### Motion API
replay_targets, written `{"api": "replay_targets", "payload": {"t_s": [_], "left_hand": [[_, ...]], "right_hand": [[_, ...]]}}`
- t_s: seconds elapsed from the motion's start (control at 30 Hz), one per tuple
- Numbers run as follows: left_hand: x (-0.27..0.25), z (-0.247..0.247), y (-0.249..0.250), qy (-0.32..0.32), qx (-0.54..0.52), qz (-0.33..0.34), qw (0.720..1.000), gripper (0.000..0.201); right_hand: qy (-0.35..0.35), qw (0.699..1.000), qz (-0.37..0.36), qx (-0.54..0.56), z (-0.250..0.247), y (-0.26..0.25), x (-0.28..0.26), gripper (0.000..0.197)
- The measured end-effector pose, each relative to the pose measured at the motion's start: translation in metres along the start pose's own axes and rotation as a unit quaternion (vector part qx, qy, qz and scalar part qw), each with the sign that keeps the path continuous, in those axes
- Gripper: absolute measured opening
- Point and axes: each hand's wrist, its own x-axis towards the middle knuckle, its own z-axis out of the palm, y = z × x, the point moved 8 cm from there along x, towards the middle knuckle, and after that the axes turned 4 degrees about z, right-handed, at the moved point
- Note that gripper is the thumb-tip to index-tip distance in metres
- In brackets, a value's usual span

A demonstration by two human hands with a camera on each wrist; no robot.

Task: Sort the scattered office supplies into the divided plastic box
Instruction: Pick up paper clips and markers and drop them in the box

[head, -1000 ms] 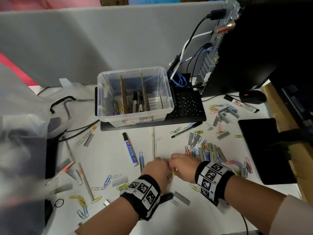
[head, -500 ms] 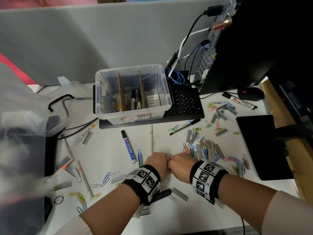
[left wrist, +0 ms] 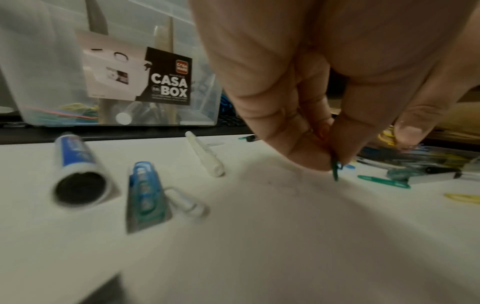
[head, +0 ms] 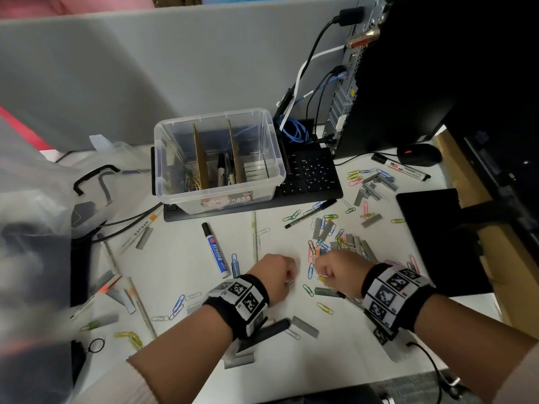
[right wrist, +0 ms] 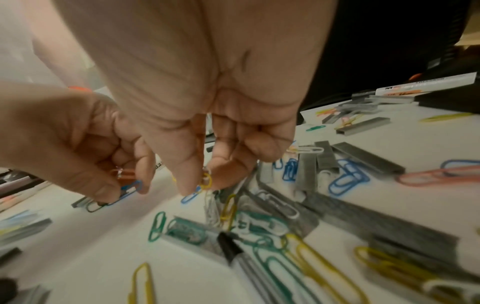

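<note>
The clear divided box (head: 163,182) stands at the back on a black keyboard, with paper clips, markers and staple strips in its three sections. Both hands hover low over the white desk in front of it. My left hand (head: 288,279) pinches a few paper clips; a green one (left wrist: 336,170) hangs from its fingertips, and blue and orange ones (right wrist: 127,185) show in the right wrist view. My right hand (head: 322,277) pinches a yellow paper clip (right wrist: 206,181) above a heap of coloured clips and staple strips (head: 344,243).
A blue marker (head: 215,252), pens and more clips lie scattered left of the hands. A keyboard (head: 309,176), a computer tower (head: 393,83) with cables, a mouse (head: 420,154) and a black pad (head: 431,228) stand to the right. A plastic bag (head: 35,199) lies at the left.
The two hands were pressed together fingertip to fingertip; now they have drawn a little apart, each keeping hold of its clips.
</note>
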Motion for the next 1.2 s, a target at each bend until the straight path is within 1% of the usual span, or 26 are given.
{"api": "replay_targets", "payload": {"t_s": [0.03, 0.1, 0.2, 0.37, 0.47, 0.57, 0.77, 0.97, 1.2], "left_hand": [[0.001, 0.0, 0.008, 0.002, -0.002, 0.028, 1.0, 0.028], [0.003, 0.001, 0.024, -0.003, 0.008, 0.076, 0.997, 0.031], [0.007, 0.006, 0.037, -0.02, 0.038, 0.108, 0.993, 0.037], [0.012, 0.017, 0.043, -0.062, 0.105, 0.112, 0.986, 0.04], [0.013, 0.021, 0.046, -0.07, 0.136, 0.118, 0.981, 0.037], [0.013, 0.023, 0.05, -0.069, 0.16, 0.12, 0.977, 0.032], [0.011, 0.025, 0.055, -0.086, 0.199, 0.125, 0.968, 0.029], [0.011, 0.03, 0.054, -0.102, 0.221, 0.113, 0.963, 0.032], [0.013, 0.03, 0.04, -0.11, 0.204, 0.08, 0.97, 0.03]], "right_hand": [[-0.009, 1.0, -0.006, 0.003, 0.0, 0.001, -0.005, 0.021], [-0.029, 0.999, -0.023, 0.002, 0.004, -0.002, -0.014, 0.013], [-0.046, 0.998, -0.028, -0.026, 0.017, -0.005, -0.022, 0.016], [-0.049, 0.993, -0.001, -0.103, 0.031, -0.001, -0.022, 0.019], [-0.033, 0.983, -0.016, -0.178, 0.031, -0.014, -0.024, 0.02], [-0.022, 0.974, -0.037, -0.223, 0.037, -0.024, -0.025, 0.021], [-0.01, 0.973, -0.046, -0.225, 0.046, -0.032, -0.023, 0.032], [-0.018, 0.969, -0.055, -0.239, 0.05, -0.034, -0.023, 0.033], [-0.014, 0.968, -0.1, -0.232, 0.049, -0.04, -0.024, 0.034]]}}
